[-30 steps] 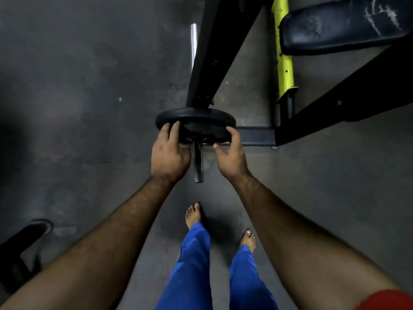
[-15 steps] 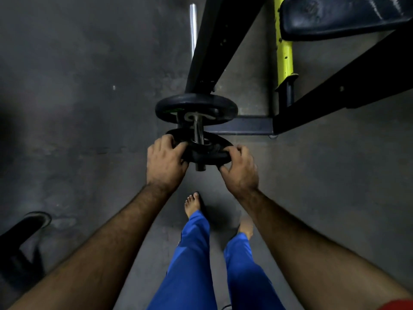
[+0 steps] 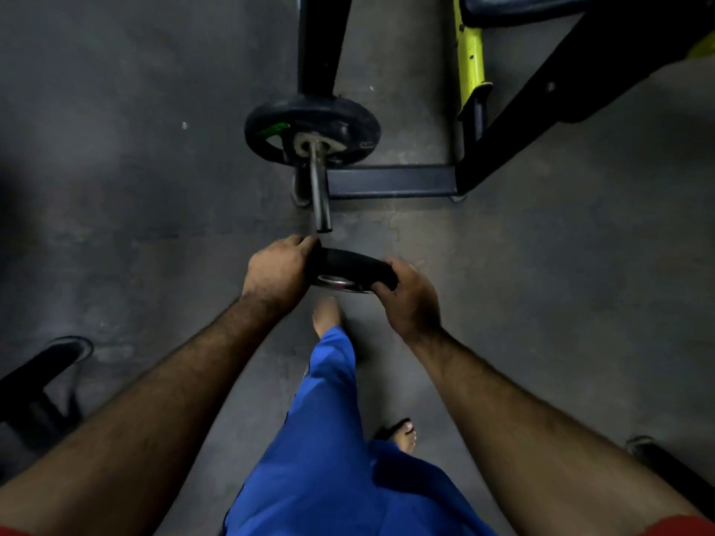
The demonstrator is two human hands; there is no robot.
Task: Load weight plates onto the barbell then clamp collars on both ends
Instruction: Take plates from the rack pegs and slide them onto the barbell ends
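Gripping plate point(image 3: 350, 270) with both hands, left hand point(image 3: 276, 274), right hand point(image 3: 410, 299) | bar point(image 3: 320, 187) tip just ahead, axis pointing at you | left nearer

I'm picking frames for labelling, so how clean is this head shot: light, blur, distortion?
Head view: dim, uneven light, with the floor darkening toward the left edge; a faint sheen on the barbell sleeve; the small plate between the left hand and right hand looks slightly smeared; wide-angle stretch enlarges the forearms near the bottom corners.
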